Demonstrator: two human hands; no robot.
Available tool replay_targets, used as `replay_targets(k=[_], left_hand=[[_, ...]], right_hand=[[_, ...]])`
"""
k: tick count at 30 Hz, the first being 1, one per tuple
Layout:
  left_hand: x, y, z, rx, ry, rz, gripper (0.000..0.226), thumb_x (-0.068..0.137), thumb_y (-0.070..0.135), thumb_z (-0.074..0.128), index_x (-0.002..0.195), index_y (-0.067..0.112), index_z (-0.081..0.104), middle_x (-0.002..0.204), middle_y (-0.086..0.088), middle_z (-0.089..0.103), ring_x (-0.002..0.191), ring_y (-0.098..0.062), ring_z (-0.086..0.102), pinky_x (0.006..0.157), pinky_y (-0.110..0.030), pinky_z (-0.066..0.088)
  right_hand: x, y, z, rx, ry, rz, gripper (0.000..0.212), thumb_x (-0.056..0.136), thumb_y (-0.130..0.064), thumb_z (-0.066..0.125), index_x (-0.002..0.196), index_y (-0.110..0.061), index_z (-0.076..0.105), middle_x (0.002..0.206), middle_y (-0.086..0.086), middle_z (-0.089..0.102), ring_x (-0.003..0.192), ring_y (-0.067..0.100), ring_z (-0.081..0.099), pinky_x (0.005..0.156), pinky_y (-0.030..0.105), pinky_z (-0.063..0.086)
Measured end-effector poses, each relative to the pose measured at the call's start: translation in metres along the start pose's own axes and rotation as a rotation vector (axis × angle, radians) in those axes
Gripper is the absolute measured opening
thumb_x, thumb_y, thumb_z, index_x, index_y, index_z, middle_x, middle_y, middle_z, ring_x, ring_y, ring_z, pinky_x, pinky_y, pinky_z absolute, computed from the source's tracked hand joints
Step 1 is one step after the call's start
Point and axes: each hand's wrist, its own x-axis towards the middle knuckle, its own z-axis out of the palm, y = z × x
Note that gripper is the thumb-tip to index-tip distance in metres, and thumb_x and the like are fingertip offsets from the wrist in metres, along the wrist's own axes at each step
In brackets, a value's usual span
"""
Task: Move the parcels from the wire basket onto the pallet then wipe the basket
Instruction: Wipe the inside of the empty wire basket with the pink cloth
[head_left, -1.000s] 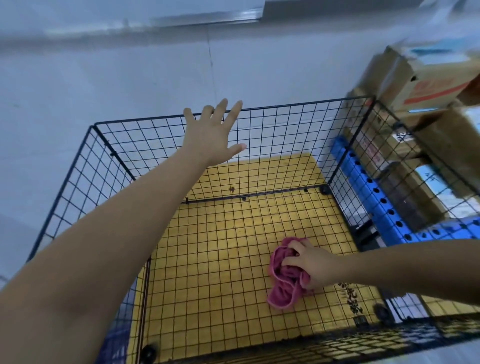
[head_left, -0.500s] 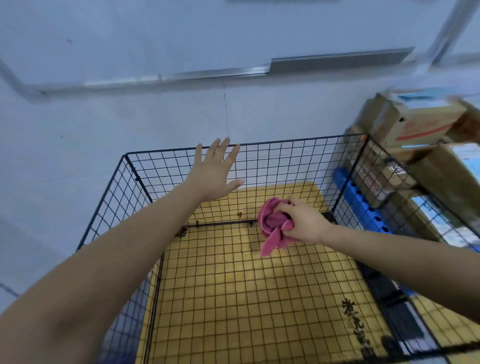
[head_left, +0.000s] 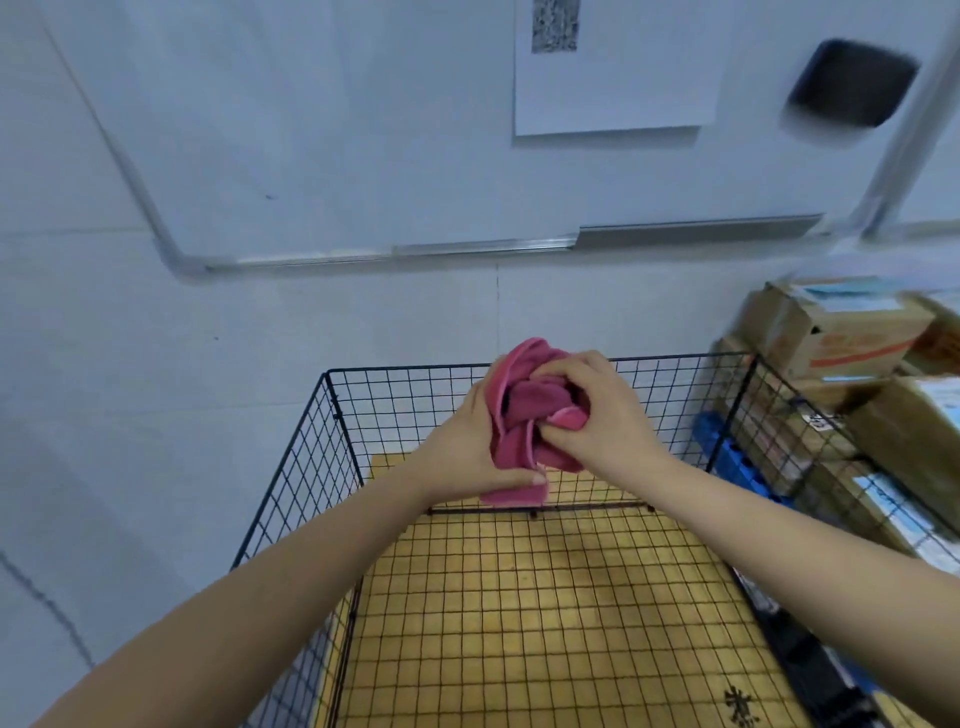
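Currently the left hand (head_left: 467, 449) and right hand (head_left: 602, 421) both clench the pink cloth (head_left: 530, 410), bunched above the wire basket's (head_left: 405, 395) far edge. It looks soft, light and floppy; hold it wadded in one palm for wiping.

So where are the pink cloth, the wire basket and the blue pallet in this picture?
pink cloth (head_left: 535, 410), head view, on its bunched middle.
wire basket (head_left: 405, 402), head view, on the far wall's mesh.
blue pallet (head_left: 727, 457), head view, on its edge right of the basket.
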Motion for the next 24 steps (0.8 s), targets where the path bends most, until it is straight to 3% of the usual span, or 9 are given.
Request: replay_targets(k=[2,6,9,12,15,17,21,24], left_hand=[[-0.007,0.007,-0.009,-0.076,0.027,0.012,0.114,0.058,0.050,0.081,0.146,0.019,0.016,0.142,0.007,0.034,0.128,0.003,0.036,0.111,-0.020,0.029],[-0.031,0.019,-0.034,-0.121,0.117,-0.044,0.097,0.062,0.031,0.082,0.140,0.018,0.026,0.121,0.022,0.042,0.108,0.021,0.040,0.092,0.004,0.029],[-0.055,0.023,-0.050,-0.114,0.215,-0.095,0.088,0.065,0.023,0.078,0.138,0.020,0.028,0.115,0.023,0.045,0.103,0.014,0.048,0.087,0.002,0.034],[-0.082,0.027,-0.057,-0.122,0.306,-0.169,0.088,0.066,0.022,0.080,0.138,0.021,0.030,0.118,0.015,0.052,0.105,-0.001,0.055,0.093,-0.014,0.044],[-0.107,0.040,-0.057,-0.146,0.407,-0.201,0.080,0.065,0.031,0.082,0.132,0.026,0.038,0.115,0.020,0.055,0.103,0.011,0.054,0.087,-0.009,0.044],[-0.118,0.055,-0.056,-0.108,0.429,-0.209,0.071,0.066,0.041,0.078,0.127,0.029,0.044,0.113,0.018,0.057,0.101,0.007,0.056,0.085,-0.012,0.046],[-0.132,0.087,-0.042,-0.066,0.469,-0.190,0.045,0.065,0.047,0.069,0.106,0.043,0.049,0.096,0.025,0.058,0.093,0.012,0.055,0.076,-0.006,0.044],[-0.132,0.107,-0.026,-0.110,0.469,-0.177,0.041,0.063,0.044,0.071,0.098,0.043,0.049,0.090,0.035,0.057,0.088,0.015,0.055,0.070,-0.001,0.041]], right_hand=[[0.000,-0.014,0.004,0.060,0.019,-0.009,0.040,0.066,-0.008,0.072,0.098,-0.027,0.058,0.102,-0.001,0.050,0.092,-0.008,0.048,0.079,-0.003,0.030],[0.004,-0.042,0.020,0.164,0.050,-0.067,0.041,0.062,-0.021,0.068,0.095,-0.039,0.053,0.102,-0.006,0.051,0.092,-0.013,0.048,0.078,-0.003,0.031],[0.005,-0.061,0.033,0.226,0.001,-0.120,0.046,0.067,-0.013,0.074,0.098,-0.038,0.052,0.108,-0.003,0.052,0.095,-0.012,0.049,0.080,-0.001,0.034],[-0.003,-0.079,0.043,0.308,-0.100,-0.160,0.049,0.062,-0.033,0.071,0.101,-0.047,0.046,0.113,-0.007,0.051,0.103,-0.004,0.052,0.084,0.005,0.040],[-0.018,-0.094,0.042,0.320,-0.208,-0.206,0.057,0.055,-0.050,0.065,0.106,-0.051,0.041,0.118,-0.013,0.047,0.108,-0.008,0.048,0.088,0.004,0.038],[-0.029,-0.101,0.035,0.307,-0.254,-0.249,0.062,0.053,-0.053,0.066,0.109,-0.051,0.038,0.121,-0.015,0.044,0.111,-0.009,0.045,0.090,0.004,0.037],[-0.050,-0.108,0.014,0.266,-0.321,-0.294,0.068,0.052,-0.053,0.069,0.111,-0.053,0.035,0.123,-0.015,0.039,0.114,-0.009,0.041,0.091,0.004,0.036],[-0.067,-0.107,-0.007,0.222,-0.314,-0.275,0.070,0.054,-0.045,0.074,0.109,-0.055,0.032,0.123,-0.017,0.037,0.113,-0.010,0.040,0.090,0.005,0.037]])
